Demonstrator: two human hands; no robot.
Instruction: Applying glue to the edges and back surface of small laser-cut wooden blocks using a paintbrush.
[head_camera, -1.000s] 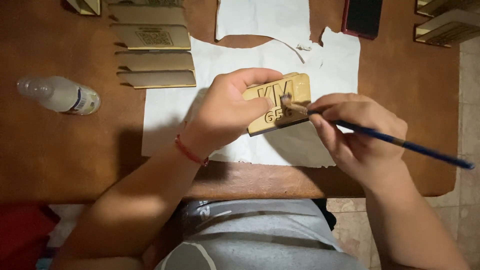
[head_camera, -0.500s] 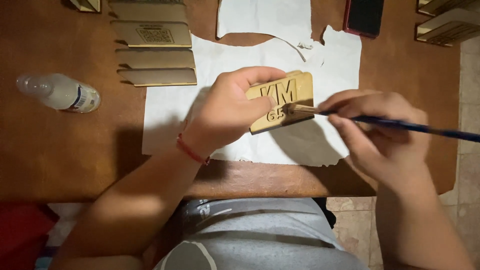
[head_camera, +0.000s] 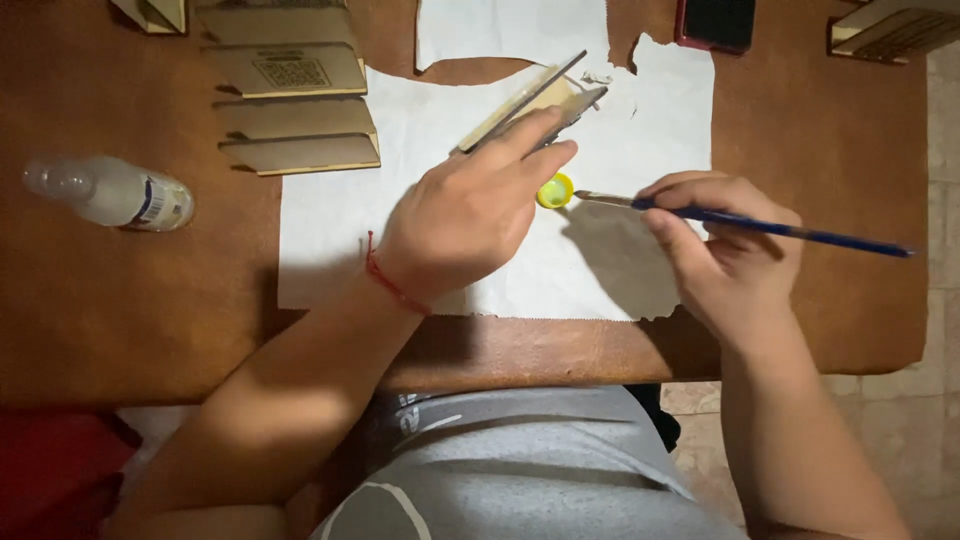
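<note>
Wooden plaque is now tipped edge-on over the far side of the white paper, pinched in the left hand, while the right hand, gripping the blue paintbrush, has pulled its tip off toward the little yellow cap.

The scene is taken by a single camera worn on the head and aimed almost straight down, so the brown worktop is seen flat from above. The view is close: both forearms enter from the lower edge, and the lap is seen at the bottom centre. The left hand is placed at the centre of the frame, the right hand to the right of centre. The worktop's far part is cut off by the upper edge, and tiled floor is seen at the lower right. No second view is given.
</note>
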